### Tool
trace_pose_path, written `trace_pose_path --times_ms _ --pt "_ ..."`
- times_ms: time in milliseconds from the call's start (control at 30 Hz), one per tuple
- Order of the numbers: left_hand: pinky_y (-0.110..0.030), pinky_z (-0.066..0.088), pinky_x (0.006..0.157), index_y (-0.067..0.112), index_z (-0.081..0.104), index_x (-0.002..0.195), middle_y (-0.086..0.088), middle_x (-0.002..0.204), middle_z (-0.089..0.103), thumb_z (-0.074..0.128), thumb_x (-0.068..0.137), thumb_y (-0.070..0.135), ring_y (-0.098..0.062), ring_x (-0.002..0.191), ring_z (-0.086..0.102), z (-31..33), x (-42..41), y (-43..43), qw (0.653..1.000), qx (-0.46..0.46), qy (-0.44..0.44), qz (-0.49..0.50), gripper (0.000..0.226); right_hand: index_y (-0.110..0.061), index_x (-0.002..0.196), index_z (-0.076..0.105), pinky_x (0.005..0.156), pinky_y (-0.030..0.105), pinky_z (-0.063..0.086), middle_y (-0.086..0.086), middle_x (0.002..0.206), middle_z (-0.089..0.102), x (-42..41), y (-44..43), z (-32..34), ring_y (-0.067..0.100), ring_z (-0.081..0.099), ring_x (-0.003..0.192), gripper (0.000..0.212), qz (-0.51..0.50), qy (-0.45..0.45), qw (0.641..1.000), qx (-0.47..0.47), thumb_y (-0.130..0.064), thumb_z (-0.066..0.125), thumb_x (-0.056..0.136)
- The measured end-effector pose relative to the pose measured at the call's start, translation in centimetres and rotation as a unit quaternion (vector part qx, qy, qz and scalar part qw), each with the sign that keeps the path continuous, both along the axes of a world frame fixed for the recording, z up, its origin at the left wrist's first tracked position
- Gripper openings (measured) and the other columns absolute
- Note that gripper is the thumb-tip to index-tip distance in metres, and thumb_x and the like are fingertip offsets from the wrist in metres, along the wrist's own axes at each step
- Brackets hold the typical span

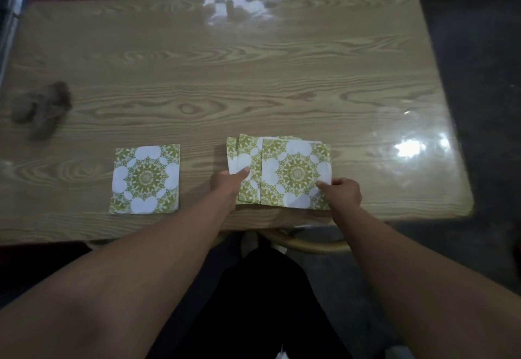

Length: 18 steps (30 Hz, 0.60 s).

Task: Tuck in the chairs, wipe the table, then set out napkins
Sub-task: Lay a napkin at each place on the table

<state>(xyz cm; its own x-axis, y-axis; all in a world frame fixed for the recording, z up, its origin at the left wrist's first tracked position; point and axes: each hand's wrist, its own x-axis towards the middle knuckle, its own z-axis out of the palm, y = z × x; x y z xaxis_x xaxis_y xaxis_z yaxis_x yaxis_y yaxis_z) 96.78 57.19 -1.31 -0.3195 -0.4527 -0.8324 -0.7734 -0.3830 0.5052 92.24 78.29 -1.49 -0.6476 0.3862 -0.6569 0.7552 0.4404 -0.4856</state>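
left hand (227, 185): pinches napkin stack (277, 172) at its left edge
right hand (345, 192): grips top napkin's right corner
single napkin (145, 179): flat, left of stack
brown cloth (42, 110): far left on bench (253, 76)

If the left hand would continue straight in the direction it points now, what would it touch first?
The left hand points up and slightly right, its thumb already on the fanned napkin stack. Going on, it would probably slide further over that stack first, then reach the bare wooden table.
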Motion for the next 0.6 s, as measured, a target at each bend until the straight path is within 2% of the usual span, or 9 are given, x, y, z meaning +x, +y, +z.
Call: trace_pose_path --times_ms 67,133,200,300,400,600 --pt "-0.047 0.05 0.096 0.003 0.058 0.124 -0.012 0.123 0.065 0.085 0.069 0.027 -0.032 0.109 0.063 -0.7 0.0 -0.2 1.0 0.023 -0.006 -0.018 0.066 -0.008 0.101 0.071 0.087 0.038 0.056 0.011 0.1 0.072 0.0 0.0 -0.2 0.028 0.068 0.094 0.03 0.008 -0.008 1.0 -0.004 -0.022 0.078 0.076" --pt "-0.037 0.05 0.094 0.003 0.061 0.119 -0.005 0.119 0.066 0.08 0.075 0.021 -0.024 0.104 0.063 -1.0 -0.1 -0.1 0.999 0.011 -0.006 -0.03 0.051 -0.01 0.098 0.072 0.086 0.039 0.056 0.011 0.098 0.073 -0.1 0.2 -0.1 0.027 0.068 0.09 0.023 0.009 -0.004 1.0 0.003 -0.018 0.077 0.077" --pt "-0.029 0.049 0.082 0.005 0.061 0.12 -0.004 0.115 0.065 0.071 0.085 0.019 -0.02 0.094 0.06 -1.0 -0.5 0.2 0.999 -0.027 0.007 -0.037 0.039 -0.01 0.097 0.072 0.086 0.038 0.056 0.01 0.098 0.072 -0.4 0.8 0.1 0.026 0.067 0.089 0.019 -0.001 0.007 1.0 0.011 -0.015 0.075 0.079" --pt "-0.03 0.049 0.077 0.004 0.062 0.12 -0.009 0.114 0.067 0.065 0.09 0.02 -0.021 0.09 0.061 -0.4 -1.1 1.1 0.995 -0.078 0.04 -0.038 0.034 -0.011 0.095 0.071 0.086 0.038 0.056 0.01 0.098 0.072 -0.5 2.2 0.1 0.026 0.066 0.089 0.015 -0.016 0.022 0.999 0.032 -0.014 0.072 0.08" --pt "-0.03 0.05 0.077 0.005 0.064 0.115 -0.006 0.105 0.067 0.061 0.092 0.019 -0.021 0.089 0.061 -0.2 -1.5 1.7 0.992 -0.102 0.064 -0.031 0.028 -0.011 0.095 0.071 0.086 0.039 0.056 0.011 0.1 0.072 -0.4 3.2 0.0 0.027 0.067 0.091 0.014 -0.035 0.031 0.998 0.041 -0.014 0.072 0.081" --pt "-0.028 0.046 0.074 0.008 0.063 0.113 -0.002 0.099 0.064 0.056 0.095 0.021 -0.018 0.087 0.06 0.2 -1.7 2.0 0.983 -0.155 0.09 -0.03 0.023 -0.009 0.105 0.07 0.081 0.029 0.051 0.011 0.106 0.071 -0.3 4.1 -0.1 0.024 0.064 0.089 0.023 -0.066 0.054 0.996 0.035 -0.015 0.071 0.084"
